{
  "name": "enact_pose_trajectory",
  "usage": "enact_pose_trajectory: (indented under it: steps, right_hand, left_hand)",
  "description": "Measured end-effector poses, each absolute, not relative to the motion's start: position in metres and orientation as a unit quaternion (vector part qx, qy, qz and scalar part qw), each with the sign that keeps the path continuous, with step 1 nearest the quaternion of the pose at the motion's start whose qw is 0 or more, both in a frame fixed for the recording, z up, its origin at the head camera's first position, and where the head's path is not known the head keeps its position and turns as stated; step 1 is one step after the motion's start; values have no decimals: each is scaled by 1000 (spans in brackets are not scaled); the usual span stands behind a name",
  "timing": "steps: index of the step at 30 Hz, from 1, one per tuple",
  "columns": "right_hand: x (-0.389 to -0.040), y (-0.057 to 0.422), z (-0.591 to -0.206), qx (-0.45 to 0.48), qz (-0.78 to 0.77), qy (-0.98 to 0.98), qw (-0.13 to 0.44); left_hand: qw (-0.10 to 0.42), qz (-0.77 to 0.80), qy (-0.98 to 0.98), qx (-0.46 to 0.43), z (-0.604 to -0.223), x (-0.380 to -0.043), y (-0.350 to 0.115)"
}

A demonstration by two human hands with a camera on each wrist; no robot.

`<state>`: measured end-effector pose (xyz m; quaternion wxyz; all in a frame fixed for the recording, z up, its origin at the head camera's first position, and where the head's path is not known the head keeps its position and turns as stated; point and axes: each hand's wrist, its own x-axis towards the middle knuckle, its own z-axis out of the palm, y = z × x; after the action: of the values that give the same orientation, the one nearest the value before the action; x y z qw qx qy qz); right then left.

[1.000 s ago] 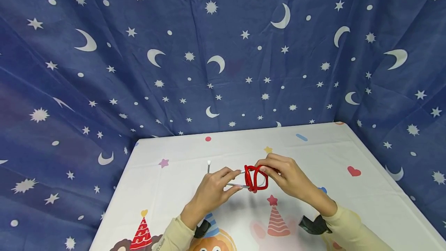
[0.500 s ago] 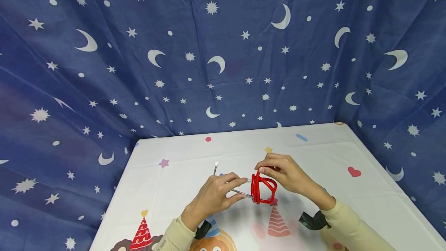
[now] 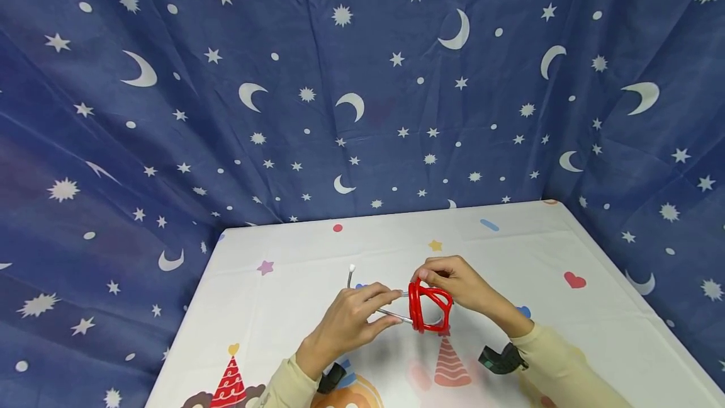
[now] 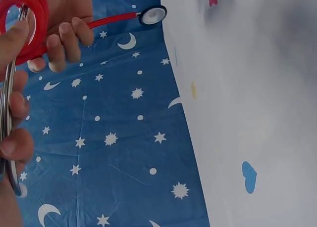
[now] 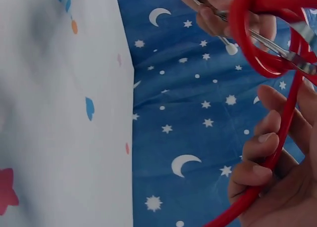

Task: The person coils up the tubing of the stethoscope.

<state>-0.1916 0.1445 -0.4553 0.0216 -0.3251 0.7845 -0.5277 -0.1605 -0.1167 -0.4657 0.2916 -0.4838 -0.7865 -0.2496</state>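
Observation:
A stethoscope with red tubing [image 3: 416, 308] is held up above the table between both hands. Its tubing is coiled in several turns around the metal ear tubes [image 3: 394, 315]. My left hand [image 3: 352, 318] grips those tubes, and a white ear tip [image 3: 352, 267] sticks up behind it. My right hand [image 3: 455, 281] pinches the tubing at the top of the coil. In the right wrist view, a length of red tubing [image 5: 282, 143] runs through the right hand's curled fingers. The round chest piece [image 4: 152, 15] hangs out beyond the right hand in the left wrist view.
A white table [image 3: 306, 250] with printed party hats, stars and hearts lies under the hands. Behind it and along its sides hangs a blue curtain [image 3: 385, 80] with moons and stars. Dark wrist cameras, one of them the right one [image 3: 501, 359], sit below the sleeves.
The coil has come down and a little to the right, with the left hand following. The right hand keeps hold of the tubing and has dropped slightly in the last half second.

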Motion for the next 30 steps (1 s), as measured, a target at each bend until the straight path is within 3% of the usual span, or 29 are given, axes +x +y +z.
enact_pose_trajectory:
  steps: [12,30]
  right_hand:
    - [-182,136,-467,-218,-531,817,47]
    - [-154,127,-465,-298,-524,798,-5]
  left_hand:
    - [318,-416,-766,-372,-461,-166,-131]
    - [310,-399,-824,-256,-465,-167,-135]
